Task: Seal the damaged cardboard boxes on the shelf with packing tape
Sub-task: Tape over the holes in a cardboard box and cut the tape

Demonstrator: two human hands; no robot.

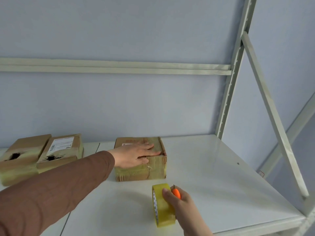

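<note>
A small cardboard box (153, 169) wrapped in yellowish tape sits on the white shelf (213, 176) at the centre. My left hand (134, 155) lies flat on its top with straight fingers, the thumb over the front edge. In front of the box, my right hand (177, 200) grips a roll of clear yellowish packing tape (161, 206) together with a small orange cutter (176, 192), its blade tip pointing up. At the far left stand two more cardboard boxes, one (22, 155) and another (61, 150), each with a torn dark hole in its top.
A grey metal upright (228, 103) and a diagonal brace (272, 116) frame the shelf's right side. A horizontal rail (110, 67) runs along the blue back wall. The shelf's front edge is near the bottom right.
</note>
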